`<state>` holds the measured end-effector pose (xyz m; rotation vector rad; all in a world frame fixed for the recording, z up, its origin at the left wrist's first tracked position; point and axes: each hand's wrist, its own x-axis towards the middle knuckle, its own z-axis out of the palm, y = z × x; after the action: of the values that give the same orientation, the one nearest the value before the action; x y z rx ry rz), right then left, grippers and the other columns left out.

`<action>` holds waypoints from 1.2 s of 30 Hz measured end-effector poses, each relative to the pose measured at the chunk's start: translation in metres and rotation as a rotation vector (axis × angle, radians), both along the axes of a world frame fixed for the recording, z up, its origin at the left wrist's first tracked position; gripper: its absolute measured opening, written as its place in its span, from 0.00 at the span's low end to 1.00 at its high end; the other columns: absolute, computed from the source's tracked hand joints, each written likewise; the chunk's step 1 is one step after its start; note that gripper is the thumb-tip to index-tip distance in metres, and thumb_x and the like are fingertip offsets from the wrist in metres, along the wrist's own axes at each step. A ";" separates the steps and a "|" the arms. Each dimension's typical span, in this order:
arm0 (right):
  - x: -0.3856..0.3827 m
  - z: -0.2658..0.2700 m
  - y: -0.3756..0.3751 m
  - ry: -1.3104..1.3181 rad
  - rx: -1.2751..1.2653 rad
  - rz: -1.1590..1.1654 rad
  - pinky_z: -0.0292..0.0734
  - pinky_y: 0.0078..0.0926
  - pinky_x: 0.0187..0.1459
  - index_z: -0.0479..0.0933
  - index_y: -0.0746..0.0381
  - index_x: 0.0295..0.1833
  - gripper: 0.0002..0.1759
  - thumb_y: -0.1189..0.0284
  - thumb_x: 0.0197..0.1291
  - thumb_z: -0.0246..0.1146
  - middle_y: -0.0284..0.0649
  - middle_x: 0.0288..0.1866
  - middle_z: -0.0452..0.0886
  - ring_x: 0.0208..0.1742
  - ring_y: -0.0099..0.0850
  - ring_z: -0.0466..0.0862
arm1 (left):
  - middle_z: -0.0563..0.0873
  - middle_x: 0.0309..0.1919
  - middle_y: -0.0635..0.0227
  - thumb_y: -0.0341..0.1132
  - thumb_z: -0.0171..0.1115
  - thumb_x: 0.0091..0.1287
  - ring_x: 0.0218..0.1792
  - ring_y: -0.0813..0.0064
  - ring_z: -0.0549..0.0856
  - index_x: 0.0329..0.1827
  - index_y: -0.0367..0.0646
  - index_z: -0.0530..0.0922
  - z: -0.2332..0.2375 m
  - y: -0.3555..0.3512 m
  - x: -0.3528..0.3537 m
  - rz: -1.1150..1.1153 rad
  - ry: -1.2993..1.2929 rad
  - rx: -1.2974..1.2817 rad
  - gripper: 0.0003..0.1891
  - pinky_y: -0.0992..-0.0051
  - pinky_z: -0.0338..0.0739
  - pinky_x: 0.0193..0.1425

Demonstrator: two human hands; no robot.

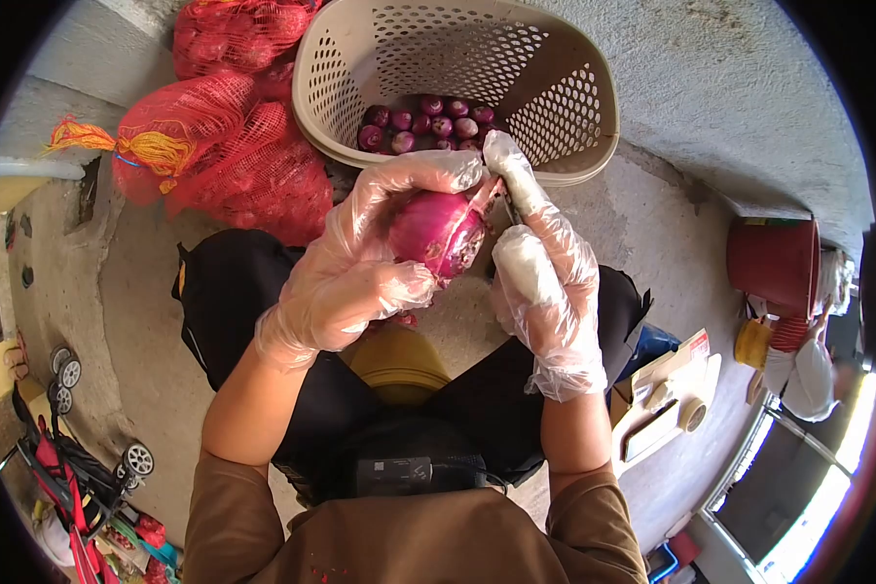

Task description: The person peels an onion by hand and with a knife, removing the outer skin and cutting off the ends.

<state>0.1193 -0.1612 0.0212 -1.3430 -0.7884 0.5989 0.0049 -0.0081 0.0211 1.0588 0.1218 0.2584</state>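
Observation:
My left hand, in a clear plastic glove, is wrapped round a large red onion with its stem end turned to the right. Loose skin and dark patches show on the onion's right side. My right hand, also gloved, has white wrapping on its thumb and a finger. It closes on a small knife, of which only a thin dark sliver shows beside the stem; the handle is hidden. Beyond both hands, several peeled red onions lie inside a beige perforated basket.
Red mesh sacks stand left of the basket. Between my knees is a yellow bucket. To the right are a cardboard box and a dark red bin by the wall. A wheeled stroller lies at lower left.

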 end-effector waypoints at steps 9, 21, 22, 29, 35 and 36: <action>-0.004 0.014 -0.002 0.097 -0.130 -0.049 0.69 0.15 0.56 0.65 0.67 0.74 0.29 0.77 0.68 0.52 0.38 0.66 0.76 0.53 0.18 0.75 | 0.71 0.66 0.53 0.25 0.53 0.49 0.69 0.60 0.71 0.62 0.36 0.67 -0.007 0.002 0.001 0.024 -0.173 0.029 0.31 0.58 0.58 0.77; 0.010 0.021 -0.014 -0.056 -0.177 0.290 0.57 0.29 0.73 0.49 0.67 0.80 0.45 0.72 0.61 0.62 0.52 0.82 0.53 0.81 0.40 0.56 | 0.70 0.64 0.52 0.28 0.57 0.50 0.71 0.61 0.66 0.57 0.42 0.70 -0.010 0.009 -0.002 0.024 -0.113 0.134 0.26 0.60 0.56 0.76; 0.011 0.018 -0.015 -0.071 -0.188 0.311 0.58 0.29 0.73 0.49 0.67 0.80 0.45 0.71 0.61 0.62 0.52 0.82 0.54 0.81 0.41 0.57 | 0.73 0.61 0.55 0.27 0.57 0.52 0.73 0.61 0.63 0.56 0.41 0.70 -0.010 0.008 -0.003 0.021 -0.110 0.117 0.25 0.59 0.52 0.77; 0.007 0.014 -0.016 -0.133 -0.212 0.298 0.68 0.28 0.66 0.56 0.65 0.79 0.39 0.71 0.65 0.61 0.53 0.74 0.68 0.69 0.41 0.76 | 0.73 0.63 0.58 0.24 0.59 0.55 0.70 0.65 0.66 0.54 0.41 0.73 -0.013 0.010 -0.001 -0.037 -0.157 0.138 0.21 0.62 0.58 0.74; 0.002 0.020 -0.009 -0.184 -0.291 0.241 0.75 0.27 0.56 0.62 0.62 0.76 0.33 0.70 0.68 0.59 0.54 0.65 0.77 0.50 0.40 0.87 | 0.70 0.66 0.59 0.25 0.59 0.61 0.68 0.69 0.68 0.63 0.41 0.69 -0.014 0.007 0.001 0.044 -0.140 0.253 0.25 0.66 0.62 0.71; 0.002 0.020 -0.008 -0.207 -0.284 0.231 0.76 0.27 0.55 0.63 0.61 0.76 0.32 0.70 0.68 0.59 0.53 0.65 0.77 0.49 0.39 0.87 | 0.69 0.66 0.59 0.26 0.59 0.61 0.67 0.69 0.68 0.64 0.41 0.67 -0.006 0.002 -0.002 0.056 -0.048 0.163 0.26 0.67 0.62 0.71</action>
<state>0.1213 -0.1694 0.0407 -1.6039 -1.0662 0.7839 0.0028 -0.0057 0.0146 1.2114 0.0880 0.3489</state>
